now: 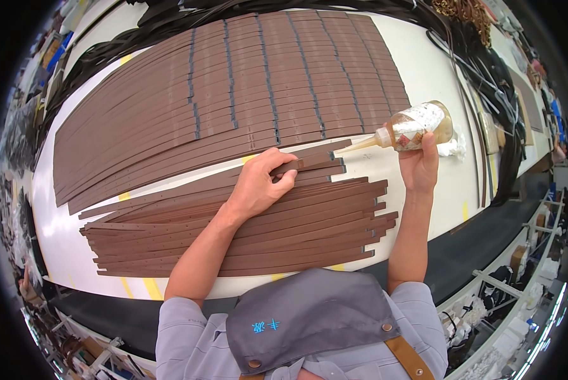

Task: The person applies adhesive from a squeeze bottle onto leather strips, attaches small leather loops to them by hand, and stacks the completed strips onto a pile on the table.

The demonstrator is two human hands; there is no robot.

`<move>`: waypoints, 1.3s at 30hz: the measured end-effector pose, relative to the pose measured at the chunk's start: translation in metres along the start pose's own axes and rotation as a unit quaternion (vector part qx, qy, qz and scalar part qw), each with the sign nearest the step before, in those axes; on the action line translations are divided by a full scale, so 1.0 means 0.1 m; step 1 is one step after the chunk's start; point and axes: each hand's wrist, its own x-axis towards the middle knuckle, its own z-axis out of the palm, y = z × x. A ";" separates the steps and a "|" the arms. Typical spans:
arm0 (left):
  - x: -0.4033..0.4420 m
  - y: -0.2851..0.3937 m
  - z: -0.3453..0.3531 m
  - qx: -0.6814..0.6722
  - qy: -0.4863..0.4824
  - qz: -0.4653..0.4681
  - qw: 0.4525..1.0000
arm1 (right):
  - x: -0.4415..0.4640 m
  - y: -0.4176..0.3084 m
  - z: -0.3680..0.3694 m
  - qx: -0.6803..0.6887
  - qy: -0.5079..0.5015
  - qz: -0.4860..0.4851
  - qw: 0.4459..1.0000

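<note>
My right hand (pixel 420 163) is wrapped round a squeeze bottle (pixel 421 123) with a worn white label and a long nozzle. The bottle lies nearly level, its tip pointing left at the end of a brown leather-like strap (pixel 318 152). Thumb and fingers of my left hand (pixel 262 182) are closed on that strap, a little left of the nozzle tip. Below the left hand lies a loose pile of brown straps (pixel 265 234), their right ends uneven. Beyond it, many similar straps (pixel 233 82) are laid side by side, crossed by dark bluish lines.
All this rests on a white table (pixel 432 190) with yellow tape marks. Black strips (pixel 94 63) lie along its far edge and bundle at the right. A crumpled white piece (pixel 455 147) is beside the bottle. Shelving (pixel 511 285) stands at lower right.
</note>
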 end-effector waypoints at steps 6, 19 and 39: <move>0.00 0.03 -0.02 0.000 -0.013 -0.015 1.000 | -0.01 0.02 0.05 -0.004 0.011 0.007 1.000; 0.00 0.04 -0.01 -0.027 -0.001 -0.019 0.999 | -0.04 -0.03 0.02 -0.057 -0.006 0.034 0.998; -0.01 0.01 0.01 0.037 -0.022 0.027 0.999 | -0.03 -0.06 0.05 0.138 0.019 0.060 0.988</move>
